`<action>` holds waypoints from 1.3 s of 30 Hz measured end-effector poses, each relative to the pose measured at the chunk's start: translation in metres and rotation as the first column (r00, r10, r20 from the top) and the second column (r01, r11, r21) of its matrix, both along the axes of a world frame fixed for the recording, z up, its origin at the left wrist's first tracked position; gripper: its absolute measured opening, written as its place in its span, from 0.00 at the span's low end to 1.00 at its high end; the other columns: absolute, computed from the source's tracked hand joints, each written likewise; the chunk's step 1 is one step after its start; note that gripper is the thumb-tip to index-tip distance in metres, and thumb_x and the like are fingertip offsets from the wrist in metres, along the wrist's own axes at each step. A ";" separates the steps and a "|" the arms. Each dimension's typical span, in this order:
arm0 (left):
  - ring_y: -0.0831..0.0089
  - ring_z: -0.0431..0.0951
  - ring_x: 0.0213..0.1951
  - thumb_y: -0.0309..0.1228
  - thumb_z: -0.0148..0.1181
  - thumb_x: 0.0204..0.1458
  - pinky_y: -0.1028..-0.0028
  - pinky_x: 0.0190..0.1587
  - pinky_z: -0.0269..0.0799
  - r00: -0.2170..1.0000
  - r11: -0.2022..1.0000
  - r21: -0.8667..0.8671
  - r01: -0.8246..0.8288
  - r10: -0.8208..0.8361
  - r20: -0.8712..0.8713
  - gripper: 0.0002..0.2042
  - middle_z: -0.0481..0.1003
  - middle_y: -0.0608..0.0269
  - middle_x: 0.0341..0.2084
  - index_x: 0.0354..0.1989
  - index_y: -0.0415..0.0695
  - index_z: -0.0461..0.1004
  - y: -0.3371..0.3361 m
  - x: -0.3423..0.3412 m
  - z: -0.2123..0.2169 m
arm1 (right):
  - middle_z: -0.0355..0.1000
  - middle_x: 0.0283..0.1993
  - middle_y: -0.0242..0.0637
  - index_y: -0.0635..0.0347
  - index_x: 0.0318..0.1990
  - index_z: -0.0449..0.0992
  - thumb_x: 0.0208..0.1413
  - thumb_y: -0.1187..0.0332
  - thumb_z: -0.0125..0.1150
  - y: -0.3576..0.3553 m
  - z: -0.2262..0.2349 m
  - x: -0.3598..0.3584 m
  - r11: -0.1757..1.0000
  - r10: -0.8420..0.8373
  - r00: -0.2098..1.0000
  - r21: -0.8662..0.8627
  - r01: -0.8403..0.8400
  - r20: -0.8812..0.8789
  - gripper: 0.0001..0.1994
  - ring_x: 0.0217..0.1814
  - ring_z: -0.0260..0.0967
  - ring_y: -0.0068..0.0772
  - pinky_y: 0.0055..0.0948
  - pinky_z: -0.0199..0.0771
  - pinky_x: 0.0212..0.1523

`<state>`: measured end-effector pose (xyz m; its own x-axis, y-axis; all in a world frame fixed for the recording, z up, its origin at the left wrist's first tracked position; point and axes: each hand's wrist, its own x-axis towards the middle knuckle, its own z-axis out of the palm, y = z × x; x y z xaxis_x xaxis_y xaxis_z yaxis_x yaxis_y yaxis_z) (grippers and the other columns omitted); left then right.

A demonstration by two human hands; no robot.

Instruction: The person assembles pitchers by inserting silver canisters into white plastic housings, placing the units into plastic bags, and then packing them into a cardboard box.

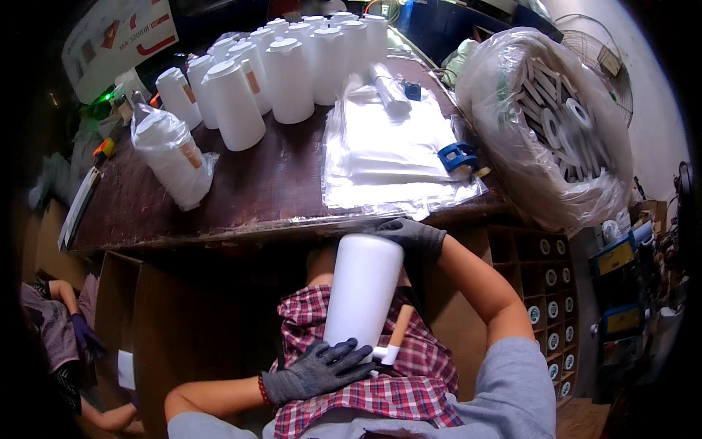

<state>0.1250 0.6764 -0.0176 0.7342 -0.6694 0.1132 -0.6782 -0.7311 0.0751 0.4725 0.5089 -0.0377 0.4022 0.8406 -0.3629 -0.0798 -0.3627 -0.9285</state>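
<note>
White jug [362, 289] clamped btwn left hand [318, 372] & right hand [411, 235], bagged jug [172, 154] on table [270, 183].

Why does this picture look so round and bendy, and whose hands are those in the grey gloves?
The camera sits on a person's head and looks down, and its wide lens bends straight edges. The two arms coming up from the bottom belong to that person. Both hands wear grey gloves. The left hand grips the lower end of a tall white plastic tumbler lying over a red checked cloth on the lap, and the right hand holds its far end. Ahead is a dark wooden table. On it stand many more white tumblers, one wrapped in a clear bag, beside a stack of clear plastic bags and a blue tape dispenser. On the right sits a big clear sack of white parts.
</note>
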 end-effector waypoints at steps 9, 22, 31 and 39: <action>0.58 0.72 0.54 0.34 0.62 0.54 0.61 0.56 0.71 0.922 0.765 -0.606 -0.217 -0.044 -0.385 0.28 0.71 0.58 0.56 0.64 0.49 0.64 0.027 0.100 0.036 | 0.75 0.49 0.41 0.56 0.46 0.78 0.56 0.59 0.64 0.005 0.050 0.103 0.947 -0.213 -0.222 0.257 0.194 0.951 0.15 0.58 0.67 0.39 0.36 0.66 0.58; 0.64 0.78 0.44 0.34 0.63 0.56 0.70 0.47 0.77 0.652 -0.195 -0.624 -0.757 -0.300 -0.697 0.36 0.74 0.48 0.47 0.70 0.43 0.49 0.040 0.292 0.014 | 0.78 0.43 0.38 0.69 0.49 0.77 0.63 0.66 0.57 0.039 0.011 0.046 0.742 -0.597 0.779 0.503 0.443 0.193 0.14 0.43 0.73 0.25 0.24 0.72 0.48; 0.64 0.78 0.35 0.23 0.62 0.50 0.67 0.40 0.75 0.762 0.546 -0.657 -0.519 0.645 -0.066 0.33 0.76 0.55 0.35 0.67 0.48 0.60 0.070 0.212 -0.030 | 0.73 0.38 0.32 0.67 0.45 0.75 0.66 0.65 0.52 0.007 -0.018 -0.027 0.512 -0.592 0.747 0.574 0.639 -0.304 0.12 0.43 0.73 0.24 0.24 0.74 0.45; 0.52 0.77 0.34 0.33 0.61 0.49 0.60 0.36 0.73 0.723 0.604 -0.400 -0.690 0.605 -0.334 0.11 0.73 0.53 0.31 0.40 0.44 0.76 0.057 0.121 -0.057 | 0.74 0.40 0.28 0.63 0.43 0.76 0.62 0.65 0.58 -0.058 -0.075 -0.083 0.727 -0.588 0.798 0.345 0.594 -0.134 0.10 0.42 0.66 0.17 0.20 0.68 0.45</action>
